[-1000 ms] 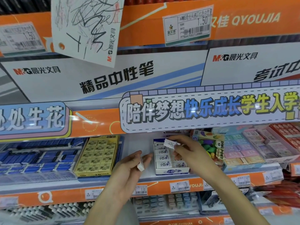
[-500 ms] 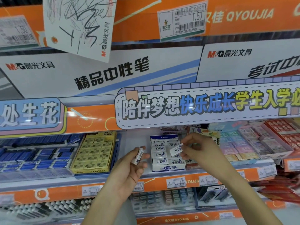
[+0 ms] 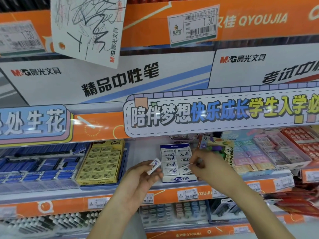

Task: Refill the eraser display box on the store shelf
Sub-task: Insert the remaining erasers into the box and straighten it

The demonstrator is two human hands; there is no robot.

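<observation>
A white and blue eraser display box (image 3: 179, 179) stands on the middle shelf, with rows of white wrapped erasers in it. My right hand (image 3: 208, 165) pinches one white eraser (image 3: 185, 169) and holds it tilted over the box's lower right corner. My left hand (image 3: 143, 176) is just left of the box and grips another white eraser (image 3: 154, 166) between thumb and fingers, held clear of the box.
A yellow box of 2B erasers (image 3: 101, 161) sits left of the display box, blue packs (image 3: 38, 166) further left. A colourful toy pack (image 3: 219, 147) and pastel eraser trays (image 3: 269, 152) stand to the right. A banner (image 3: 215, 114) overhangs the shelf; orange price rail (image 3: 172, 195) below.
My right hand has brought its eraser down from the top of the box to the lower right rows. My left hand has risen a little toward the box with its eraser.
</observation>
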